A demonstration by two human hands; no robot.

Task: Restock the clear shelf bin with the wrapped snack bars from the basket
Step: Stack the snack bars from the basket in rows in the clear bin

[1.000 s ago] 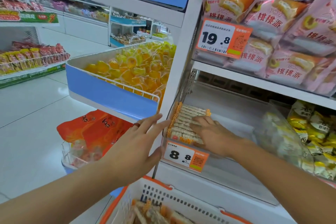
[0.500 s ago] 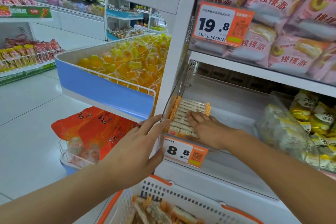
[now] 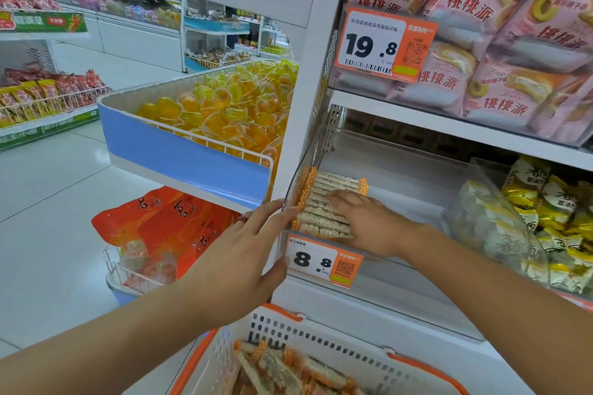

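Nearest the camera, a white basket (image 3: 321, 353) with orange handles sits at the bottom edge, holding a loose heap of wrapped snack bars (image 3: 279, 372) with orange crimped ends. Above it the left hand (image 3: 237, 260) reaches to the outer left corner of the clear shelf bin (image 3: 401, 295), fingers straight and slightly spread, the fingertips touching the bin's left wall and the thumb just beside the price tag (image 3: 324, 261) marked 8.8 on its front lip. The hand grips nothing. Inside the bin, a neat row of stacked bars (image 3: 324, 202) fills the left end; the right hand (image 3: 369, 224) lies flat on top of them, palm down, fingers together and extended, pressing rather than pinching. The rest of the bin is bare. To the right, a neighbouring clear bin holds yellow and white packets (image 3: 545, 218). Further up, pink cake bags (image 3: 500, 42) sit behind a 19.8 tag (image 3: 385, 45). To the left, a blue-fronted bin holds orange jelly cups (image 3: 224, 109)
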